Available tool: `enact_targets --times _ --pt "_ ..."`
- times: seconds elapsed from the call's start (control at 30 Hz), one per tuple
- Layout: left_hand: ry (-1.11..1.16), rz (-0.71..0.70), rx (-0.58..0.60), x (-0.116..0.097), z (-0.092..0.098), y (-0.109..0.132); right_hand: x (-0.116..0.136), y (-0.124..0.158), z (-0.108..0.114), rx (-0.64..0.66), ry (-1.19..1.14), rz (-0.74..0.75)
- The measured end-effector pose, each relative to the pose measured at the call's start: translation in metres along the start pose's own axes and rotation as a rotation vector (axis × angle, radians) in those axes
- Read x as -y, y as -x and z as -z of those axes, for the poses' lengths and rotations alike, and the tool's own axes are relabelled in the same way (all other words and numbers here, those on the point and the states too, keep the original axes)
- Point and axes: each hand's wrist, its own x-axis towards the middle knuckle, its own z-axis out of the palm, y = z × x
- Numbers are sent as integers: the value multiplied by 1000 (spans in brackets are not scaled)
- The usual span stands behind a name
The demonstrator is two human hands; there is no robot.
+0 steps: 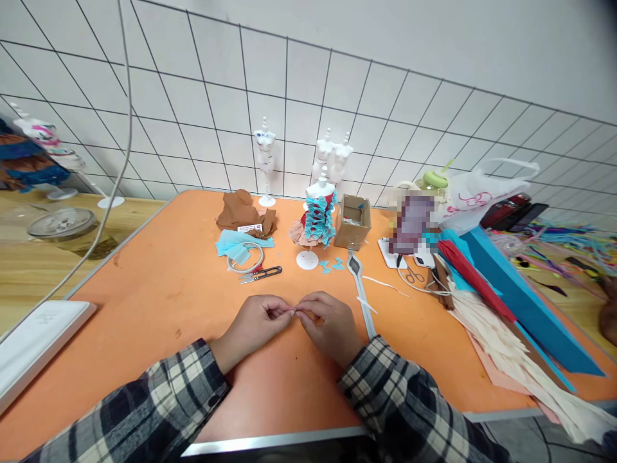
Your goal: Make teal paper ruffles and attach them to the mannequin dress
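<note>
My left hand (263,321) and my right hand (330,325) meet fingertip to fingertip above the orange table (270,392). Both are closed in a pinch on something tiny and pale that I cannot make out. Beyond them stands a small white dress form (321,215) wearing ruffled blue, red and pink fabric. Small blue fabric bows (332,264) lie by its round base. Left of these are black thread snips (270,273) and a coiled pale cord (243,260). A grey strip (360,292), perhaps a zipper or tape, runs beside my right hand.
Brown fabric (241,212), blue fabric (236,243) and a cardboard box (353,222) sit at the back, with bare dress forms (265,148) behind. Scissors (413,275) and long fabric strips (496,328) lie right. A white box-like device (43,341) is at far left. Another person's hand (608,315) shows at the right edge.
</note>
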Motion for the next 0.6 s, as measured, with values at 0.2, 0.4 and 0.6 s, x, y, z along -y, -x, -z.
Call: enact_targets --times 0.2,0.4,0.6 --pt "-52 -27 -22 -5 -2 0 6 -2 3 42 17 -83" --pt "19 -30 -34 -5 -7 1 7 -4 0 34 -148 -286" --pt "64 -51 -5 -3 -5 0 -1 -3 -8 45 -424 -507"
